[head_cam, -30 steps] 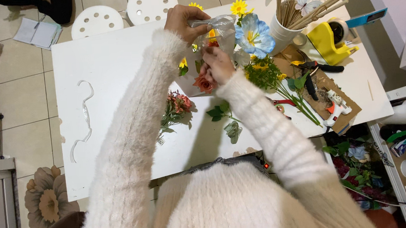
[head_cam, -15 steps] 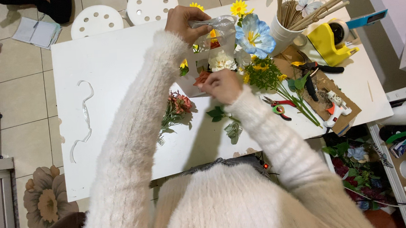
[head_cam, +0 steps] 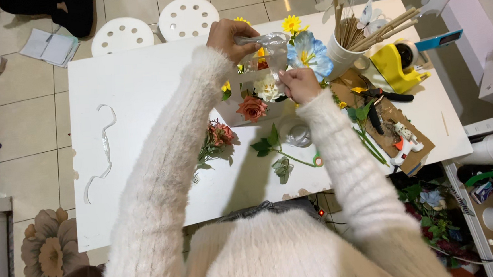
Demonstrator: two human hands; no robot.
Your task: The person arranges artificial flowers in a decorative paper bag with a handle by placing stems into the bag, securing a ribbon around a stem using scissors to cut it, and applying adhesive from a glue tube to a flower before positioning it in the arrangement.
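Clear ribbon (head_cam: 268, 45) — thin, glossy film — runs between both hands above the box (head_cam: 238, 102) of flowers. My left hand (head_cam: 230, 38) has its fingers closed in a pinch on one end, at the far side of the arrangement; my right hand (head_cam: 298, 85) is curled shut on the other end, lower and nearer me, just beside the blue flower (head_cam: 310, 55). The strip hangs slack and crumpled between the two grips, so neither hand is pulling it tight.

Handling, as I judge it: the ribbon weighs next to nothing, has no stiffness of its own, and looks slick — it would slide through a loose pinch. It creases readily, and I would take it close to each end with fingertip pads, not mid-span. Tearing seems unlikely, though I cannot tell its thickness.

Below the hands, the box holds a peach rose (head_cam: 251, 107), a white bloom (head_cam: 267, 89) and yellow flowers (head_cam: 292, 23); these look like fabric blooms, light and easily knocked askew. On the table (head_cam: 140, 82) nearer me lie a loose pink flower (head_cam: 219, 134) and a leafy stem (head_cam: 275, 148). Well apart to the left lies a second clear strip (head_cam: 103, 150). To the right stand a cup of sticks (head_cam: 346, 47) and a yellow tape dispenser (head_cam: 396, 66).
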